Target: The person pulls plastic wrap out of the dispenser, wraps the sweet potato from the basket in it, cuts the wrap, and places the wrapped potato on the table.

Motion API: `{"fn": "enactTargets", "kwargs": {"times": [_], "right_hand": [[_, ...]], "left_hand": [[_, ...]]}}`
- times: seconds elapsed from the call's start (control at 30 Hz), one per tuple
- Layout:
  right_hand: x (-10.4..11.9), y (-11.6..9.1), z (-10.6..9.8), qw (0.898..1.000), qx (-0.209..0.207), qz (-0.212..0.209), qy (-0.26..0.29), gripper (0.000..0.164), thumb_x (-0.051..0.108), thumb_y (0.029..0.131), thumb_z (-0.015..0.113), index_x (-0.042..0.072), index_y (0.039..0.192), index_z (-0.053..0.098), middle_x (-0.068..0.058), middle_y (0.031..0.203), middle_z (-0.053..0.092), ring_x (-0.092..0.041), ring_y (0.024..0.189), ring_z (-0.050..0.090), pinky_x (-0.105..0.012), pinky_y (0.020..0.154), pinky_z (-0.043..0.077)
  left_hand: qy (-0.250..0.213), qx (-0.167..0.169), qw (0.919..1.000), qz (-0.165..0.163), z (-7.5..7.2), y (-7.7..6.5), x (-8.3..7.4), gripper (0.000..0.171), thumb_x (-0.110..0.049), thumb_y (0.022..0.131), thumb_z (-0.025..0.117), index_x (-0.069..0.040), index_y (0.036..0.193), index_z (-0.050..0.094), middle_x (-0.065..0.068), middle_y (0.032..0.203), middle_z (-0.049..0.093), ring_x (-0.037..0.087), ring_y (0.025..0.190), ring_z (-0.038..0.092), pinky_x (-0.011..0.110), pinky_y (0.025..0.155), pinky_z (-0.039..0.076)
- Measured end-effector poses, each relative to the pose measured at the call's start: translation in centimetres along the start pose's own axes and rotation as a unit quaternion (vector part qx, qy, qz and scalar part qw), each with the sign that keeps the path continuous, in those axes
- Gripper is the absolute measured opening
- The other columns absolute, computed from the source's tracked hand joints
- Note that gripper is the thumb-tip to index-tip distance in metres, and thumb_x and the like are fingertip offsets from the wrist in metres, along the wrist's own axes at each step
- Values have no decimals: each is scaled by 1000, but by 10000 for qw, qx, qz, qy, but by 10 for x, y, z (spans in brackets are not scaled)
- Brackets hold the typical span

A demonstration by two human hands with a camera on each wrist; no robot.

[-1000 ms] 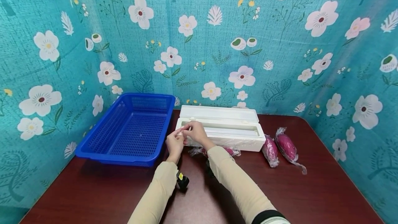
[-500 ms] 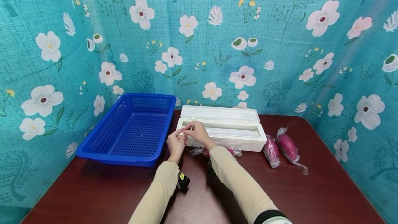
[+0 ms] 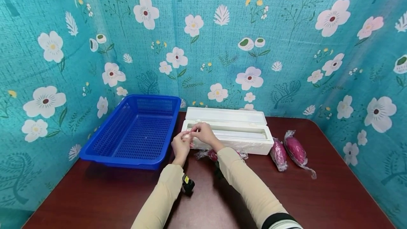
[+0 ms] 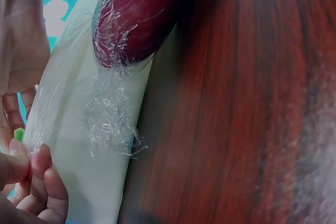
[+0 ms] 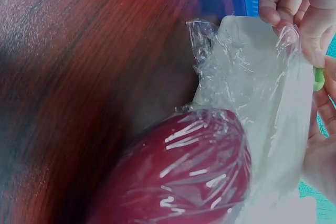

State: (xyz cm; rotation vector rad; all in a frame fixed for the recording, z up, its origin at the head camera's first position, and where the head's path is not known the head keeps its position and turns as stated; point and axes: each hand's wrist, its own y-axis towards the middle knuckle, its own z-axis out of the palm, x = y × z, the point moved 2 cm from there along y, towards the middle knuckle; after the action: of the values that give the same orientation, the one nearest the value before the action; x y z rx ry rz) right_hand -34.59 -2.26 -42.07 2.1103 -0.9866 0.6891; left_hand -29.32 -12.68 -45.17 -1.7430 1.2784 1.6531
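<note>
A long white box (image 3: 235, 147) with its lid raised holds a roll of cling film (image 3: 236, 134). At its left end my left hand (image 3: 180, 147) pinches the cling film (image 5: 289, 40), which is stretched down the box's front. My right hand (image 3: 203, 133) meets it there, thumb and finger around a small green piece (image 5: 318, 80) at the box's edge. Fingers of both hands hide most of this piece. Before the box lies a film-wrapped dark red, rounded object (image 5: 184, 166), its kind unclear; my right forearm partly covers it in the head view.
A blue perforated basket (image 3: 122, 161) stands left of the box. Two more wrapped red objects, one nearer (image 3: 278, 153) and one farther right (image 3: 295, 148), lie at the box's right end. A floral curtain (image 3: 203, 63) hangs behind the dark red-brown table (image 3: 318, 200).
Both hands stay together at the left end of the box, with at most slight finger movement. The head view has shifted a little; basket, box and wrapped objects stay in place.
</note>
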Motion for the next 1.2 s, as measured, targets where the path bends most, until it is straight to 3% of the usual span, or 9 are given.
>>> {"fn": "enactTargets", "kwargs": {"times": [0.2, 0.53, 0.73, 0.93, 1.2], "right_hand": [[-2, -2, -5, 9999, 20, 136, -47, 5, 3, 75, 65, -2, 75, 67, -5, 72, 62, -9, 55, 43, -21, 51, 37], [-10, -10, -19, 9998, 24, 132, -150, 4, 1, 75, 64, 2, 72, 64, -4, 70, 60, -8, 55, 42, -21, 52, 37], [-16, -14, -31, 9995, 236, 17, -202, 3, 6, 78, 66, 3, 75, 66, -3, 72, 62, -9, 55, 44, -22, 53, 37], [-17, -21, -37, 9996, 115, 43, -247, 4, 4, 76, 66, 2, 73, 65, -3, 71, 60, -11, 56, 44, -23, 53, 37], [-31, -38, -57, 9992, -46, -102, -392, 5, 0, 71, 64, 4, 68, 62, 0, 66, 56, -8, 55, 43, -23, 52, 38]], "left_hand": [[-269, 269, 9991, -196, 4, 0, 0, 19, -2, 74, 70, 1, 92, 67, 12, 56, 62, 16, 41, 57, 17, 38, 38], [-363, 374, 9984, -220, 8, -1, -1, 20, 2, 74, 68, 2, 93, 66, 14, 60, 63, 12, 39, 56, 16, 37, 37], [-4, 172, 9998, -134, 4, 1, -2, 20, 2, 73, 68, -1, 92, 68, 11, 59, 64, 16, 42, 57, 18, 39, 39], [161, 302, 9994, -33, 8, -3, -6, 17, 3, 73, 67, 0, 90, 67, 11, 59, 63, 20, 44, 58, 21, 40, 42], [146, 232, 9996, 30, 6, -7, -5, 18, 6, 74, 65, 2, 91, 66, 12, 57, 62, 12, 39, 54, 20, 40, 41]]}}
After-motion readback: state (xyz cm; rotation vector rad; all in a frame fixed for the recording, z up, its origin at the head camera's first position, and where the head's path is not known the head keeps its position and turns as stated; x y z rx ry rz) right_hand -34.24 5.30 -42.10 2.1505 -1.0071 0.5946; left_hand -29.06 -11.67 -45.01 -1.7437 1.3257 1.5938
